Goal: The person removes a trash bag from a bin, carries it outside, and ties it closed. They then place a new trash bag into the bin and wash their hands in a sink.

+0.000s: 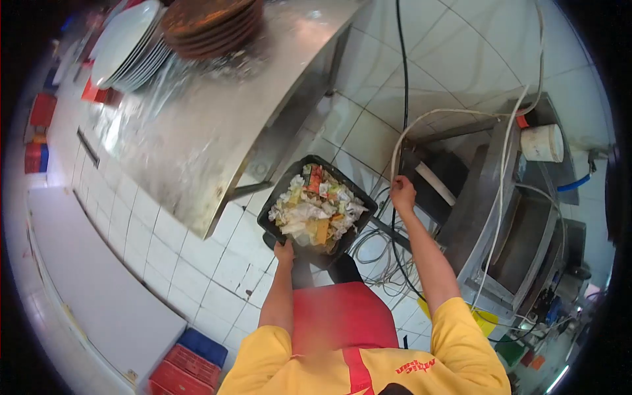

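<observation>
A black bin (268, 214) full of food scraps, crumpled paper and plastic stands before me over the tiled floor. My left hand (284, 252) is closed on its near left rim. To the right of the bin, my right hand (402, 195) is raised with its fingers curled around a beige hose (421, 121). This hose curves down from the wall side into the hand. A black cable (403, 79) hangs close by the right hand and runs down past it to the floor.
Left of the bin is a steel table (191, 125) bearing stacked white plates (128, 46) and brown round plates (207, 26). Metal equipment (474, 217) and a white bucket (542, 143) stand right. Coiled cables (385, 253) lie on the floor. Red crates (184, 368) sit lower left.
</observation>
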### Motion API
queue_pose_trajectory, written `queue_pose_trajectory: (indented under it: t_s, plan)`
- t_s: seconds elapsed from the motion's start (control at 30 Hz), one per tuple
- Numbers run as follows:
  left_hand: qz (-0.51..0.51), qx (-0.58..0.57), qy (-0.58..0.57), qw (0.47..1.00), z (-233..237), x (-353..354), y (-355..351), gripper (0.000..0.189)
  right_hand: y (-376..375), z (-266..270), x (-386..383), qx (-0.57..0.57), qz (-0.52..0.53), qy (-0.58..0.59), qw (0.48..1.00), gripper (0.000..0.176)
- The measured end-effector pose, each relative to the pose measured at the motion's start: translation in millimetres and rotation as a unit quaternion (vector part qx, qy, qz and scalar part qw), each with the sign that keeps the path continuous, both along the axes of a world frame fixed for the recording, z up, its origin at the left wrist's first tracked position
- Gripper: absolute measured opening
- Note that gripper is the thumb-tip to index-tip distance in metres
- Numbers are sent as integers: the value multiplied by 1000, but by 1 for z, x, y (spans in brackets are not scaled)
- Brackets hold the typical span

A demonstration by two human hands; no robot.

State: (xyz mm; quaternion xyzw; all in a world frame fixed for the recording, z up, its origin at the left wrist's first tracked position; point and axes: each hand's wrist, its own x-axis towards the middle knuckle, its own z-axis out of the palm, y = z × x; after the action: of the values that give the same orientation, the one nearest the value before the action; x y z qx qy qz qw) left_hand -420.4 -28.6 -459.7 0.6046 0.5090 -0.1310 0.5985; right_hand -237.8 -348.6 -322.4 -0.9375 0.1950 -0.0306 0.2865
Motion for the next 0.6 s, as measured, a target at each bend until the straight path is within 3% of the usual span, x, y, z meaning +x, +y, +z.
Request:
queue_pose_trajectory:
  t_s: [0.07,0.1,0.13,0.2,0.27,0.3,0.33,0.4,0.43,0.5,0.57,0.6]
  plan:
    - [-9,21,34,999,-15,-47,21,24,6,-8,-8,95,37,-1,995,11]
    - [23,9,59,998,11,-56,28,19,7,-23,-16,77,57,24,995,10]
    - [35,7,54,998,-4,-70,35,19,16,-33,-21,76,69,20,995,10]
    - [74,15,52,996,-22,-109,59,19,35,-46,-53,106,136,139,975,9]
    - [79,30,67,994,-7,-138,74,19,55,-65,-100,110,167,162,966,10]
    - [84,22,48,995,-6,-149,85,19,63,-97,-122,97,180,230,951,17]
    - [90,16,31,995,-11,-170,97,19,87,-93,-139,83,193,298,931,24]
    - [117,11,-4,993,-39,-205,116,18,144,-54,-168,168,65,452,873,42]
    - [108,25,-5,994,-38,-218,125,18,162,-65,-192,164,72,460,870,42]
    - [109,26,30,993,-32,-232,143,16,185,-86,-228,254,-52,494,830,56]
    - [105,57,19,993,-24,-241,168,16,199,-94,-237,303,-60,522,795,59]
    - [116,91,-42,988,-48,-256,149,15,182,-110,-248,353,-39,513,781,62]
